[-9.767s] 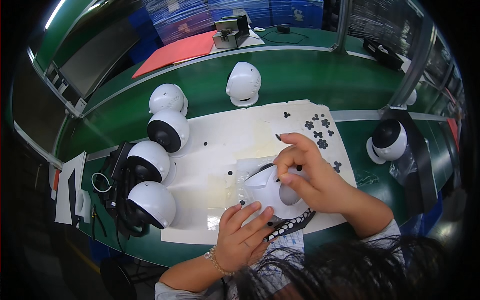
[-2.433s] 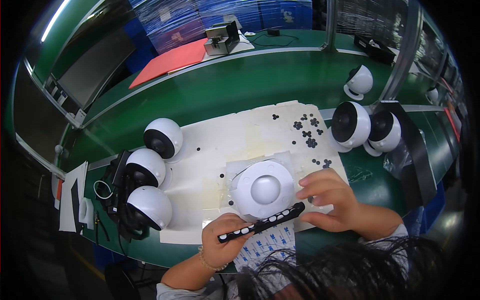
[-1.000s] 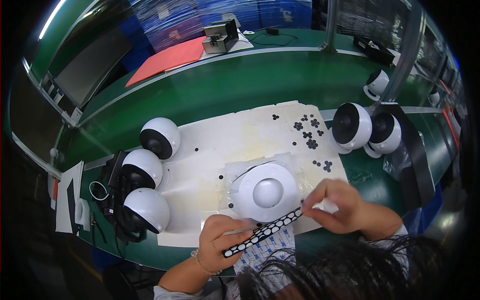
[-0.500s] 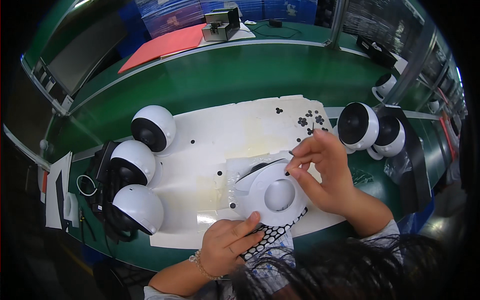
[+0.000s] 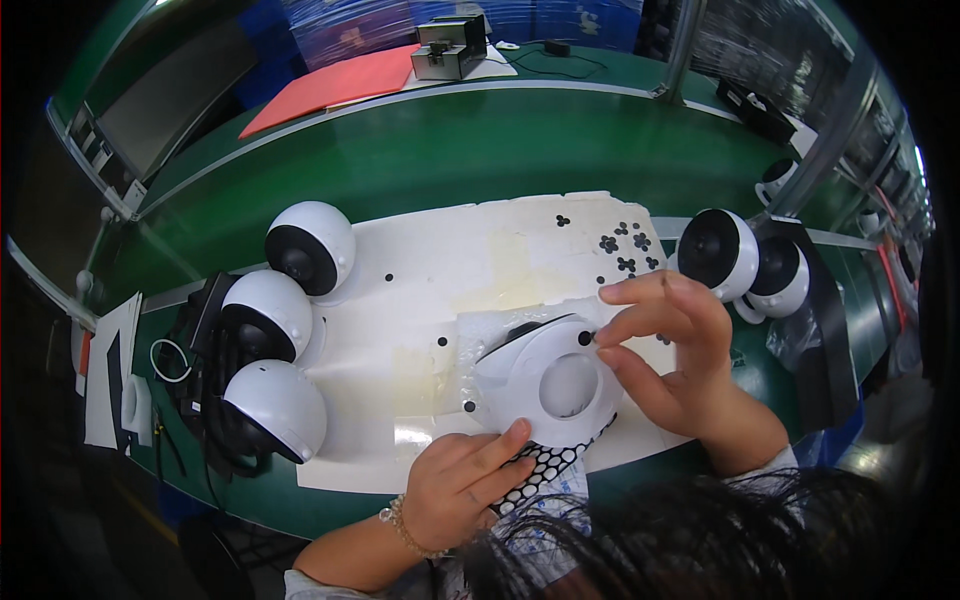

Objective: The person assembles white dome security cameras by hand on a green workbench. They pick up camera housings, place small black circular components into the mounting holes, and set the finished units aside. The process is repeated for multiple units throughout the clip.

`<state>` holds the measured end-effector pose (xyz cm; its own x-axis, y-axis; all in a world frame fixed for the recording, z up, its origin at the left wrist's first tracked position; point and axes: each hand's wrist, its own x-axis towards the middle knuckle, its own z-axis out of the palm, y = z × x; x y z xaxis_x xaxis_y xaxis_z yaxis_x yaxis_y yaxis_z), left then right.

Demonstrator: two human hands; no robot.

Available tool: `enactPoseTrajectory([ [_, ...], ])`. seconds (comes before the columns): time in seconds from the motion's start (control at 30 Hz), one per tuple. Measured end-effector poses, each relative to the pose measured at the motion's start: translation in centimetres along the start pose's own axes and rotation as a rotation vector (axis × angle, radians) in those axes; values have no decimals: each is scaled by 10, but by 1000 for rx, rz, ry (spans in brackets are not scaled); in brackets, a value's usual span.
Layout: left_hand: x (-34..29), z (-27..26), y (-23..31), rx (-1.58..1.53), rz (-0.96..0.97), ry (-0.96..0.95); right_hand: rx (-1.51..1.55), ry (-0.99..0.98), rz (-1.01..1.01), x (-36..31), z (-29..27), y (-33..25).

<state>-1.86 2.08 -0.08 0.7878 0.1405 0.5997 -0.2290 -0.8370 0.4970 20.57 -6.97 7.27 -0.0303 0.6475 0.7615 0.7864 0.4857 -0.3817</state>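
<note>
A white ball-shaped camera (image 5: 510,375) lies tipped over in front of me, its round white base (image 5: 535,427) with a recessed centre turned up. A black round pad (image 5: 585,339) sits at the base's upper right edge. My right hand (image 5: 665,350) has thumb and fingertip closed at that pad's right edge, other fingers raised. My left hand (image 5: 462,485) rests at the near left, its index fingertip on the base's rim. Its other fingers close on a black sheet of round pads (image 5: 545,472) with whitish dots, partly under the base. The hidden fingers cannot be made out.
Several white ball cameras (image 5: 277,405) stand at left beside black cables (image 5: 215,400); more (image 5: 717,250) stand at right. Loose black pads (image 5: 627,264) dot the pale board (image 5: 420,250). Behind are a red sheet (image 5: 335,90) and a metal box (image 5: 449,50).
My right hand has shifted slightly right and down, its fingertips now at the pad's edge. The pad, tilted in my fingers before, now shows its round face against the base.
</note>
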Motion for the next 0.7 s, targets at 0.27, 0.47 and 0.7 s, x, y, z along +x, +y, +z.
enactPoseTrajectory([
  [0.27,4,1,5,25,-11,64,251,-228,228,15,29,-7],
  [0.47,1,5,4,-3,-4,97,270,-218,285,10,29,-9],
  [0.7,3,4,3,18,14,99,-334,-358,-58,16,10,-23],
])
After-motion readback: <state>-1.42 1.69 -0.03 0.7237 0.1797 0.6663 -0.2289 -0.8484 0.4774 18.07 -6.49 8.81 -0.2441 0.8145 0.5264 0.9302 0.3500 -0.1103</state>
